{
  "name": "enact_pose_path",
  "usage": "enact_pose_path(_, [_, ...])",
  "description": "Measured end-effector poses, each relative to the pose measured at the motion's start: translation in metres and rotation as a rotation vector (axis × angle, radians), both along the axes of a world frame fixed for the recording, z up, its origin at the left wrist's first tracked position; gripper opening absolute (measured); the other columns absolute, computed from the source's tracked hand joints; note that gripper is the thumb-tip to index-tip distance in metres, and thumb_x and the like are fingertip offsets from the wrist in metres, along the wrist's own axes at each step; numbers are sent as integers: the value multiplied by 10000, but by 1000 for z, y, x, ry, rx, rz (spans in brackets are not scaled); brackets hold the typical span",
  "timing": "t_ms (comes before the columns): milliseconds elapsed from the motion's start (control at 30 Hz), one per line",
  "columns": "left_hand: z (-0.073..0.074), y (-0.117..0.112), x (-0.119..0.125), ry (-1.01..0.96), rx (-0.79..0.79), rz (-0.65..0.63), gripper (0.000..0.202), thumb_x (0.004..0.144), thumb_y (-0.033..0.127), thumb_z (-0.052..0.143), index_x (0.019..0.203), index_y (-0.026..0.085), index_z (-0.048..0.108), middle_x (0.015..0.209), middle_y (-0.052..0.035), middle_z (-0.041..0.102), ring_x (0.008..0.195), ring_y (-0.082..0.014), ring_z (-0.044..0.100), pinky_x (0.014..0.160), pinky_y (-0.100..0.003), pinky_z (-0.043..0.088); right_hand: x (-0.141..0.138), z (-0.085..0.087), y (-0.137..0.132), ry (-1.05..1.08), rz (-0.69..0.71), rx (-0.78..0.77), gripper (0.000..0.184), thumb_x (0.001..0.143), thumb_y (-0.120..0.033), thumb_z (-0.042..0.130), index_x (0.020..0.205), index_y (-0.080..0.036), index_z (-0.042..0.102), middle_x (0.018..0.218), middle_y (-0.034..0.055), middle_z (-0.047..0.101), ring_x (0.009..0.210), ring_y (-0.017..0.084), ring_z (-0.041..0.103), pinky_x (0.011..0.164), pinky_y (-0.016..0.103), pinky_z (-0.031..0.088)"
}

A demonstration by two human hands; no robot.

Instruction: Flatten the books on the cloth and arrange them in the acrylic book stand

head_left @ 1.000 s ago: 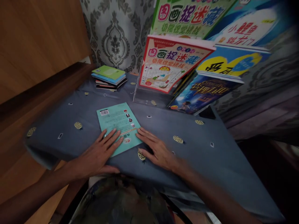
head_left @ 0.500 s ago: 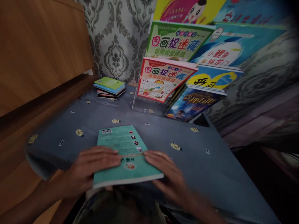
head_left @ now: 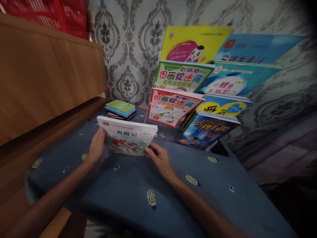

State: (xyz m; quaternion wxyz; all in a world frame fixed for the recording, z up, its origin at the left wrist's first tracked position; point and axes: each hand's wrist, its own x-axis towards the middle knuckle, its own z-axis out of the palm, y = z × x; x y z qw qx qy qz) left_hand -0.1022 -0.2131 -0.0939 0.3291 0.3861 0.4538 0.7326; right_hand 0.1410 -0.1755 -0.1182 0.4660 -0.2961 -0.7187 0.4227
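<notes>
A paperback book [head_left: 130, 137] is tilted up above the cloth, its pale illustrated front cover and black Chinese title facing me. Along its left edge my left hand [head_left: 96, 145] grips it, with the far fingers hidden behind. My right hand [head_left: 159, 158] pinches the lower right corner, thumb on the cover. Just beyond the book's left end lies a small stack of books [head_left: 120, 108] with a green one on top. A clear display rack [head_left: 160, 131] of picture books stands to the right, including a red-bordered book [head_left: 170, 109] and a dark blue book [head_left: 206, 130].
A blue-grey cloth [head_left: 119, 195] with pineapple prints covers the table. Along the left rises a wooden cabinet [head_left: 52, 72] with a red plastic basket [head_left: 49, 16] on it. Patterned wallpaper [head_left: 127, 49] backs the table. A dark flat object [head_left: 219, 149] lies beside the rack.
The book has turned from its teal back cover to its front cover. Both hands have carried it forward, nearer the stack and rack, and raised it. The view has tilted upward.
</notes>
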Motion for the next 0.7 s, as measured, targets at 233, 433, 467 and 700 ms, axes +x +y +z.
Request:
enact_pose_path(233, [-5,34,15,142,-128,-117,370,854,484,637,1101,210,602,1046,-55,718,1006,-239,689,876,-381,567,12,16,-12,0,-74,-264,426,802,-600,684,813,-176,723,631,-6,645,452,96,476,421,221,401])
enact_pose_path(433, [-50,34,-7,1057,-272,-114,471,826,335,613,1252,139,574,1402,-198,552,1340,-376,488,1100,-594,394,34,-10,-12,-288,-210,-316,432,753,-610,673,760,-179,680,507,-25,584,414,120,492,411,235,383])
enact_pose_path(467, [-55,33,-9,1146,-294,-116,480,847,335,592,1287,145,561,1455,-198,511,1374,-383,454,1110,-610,377,36,-13,-12,-322,-230,-311,413,760,-592,658,789,-181,682,514,-26,590,417,126,499,415,239,390])
enact_pose_path(700, [-59,46,-6,1484,-274,-237,471,974,301,404,1414,153,484,1513,-171,488,1433,-312,423,1122,-554,411,40,-16,-9,-458,-274,-211,314,840,-457,525,879,-189,684,562,-14,624,473,163,566,489,267,416])
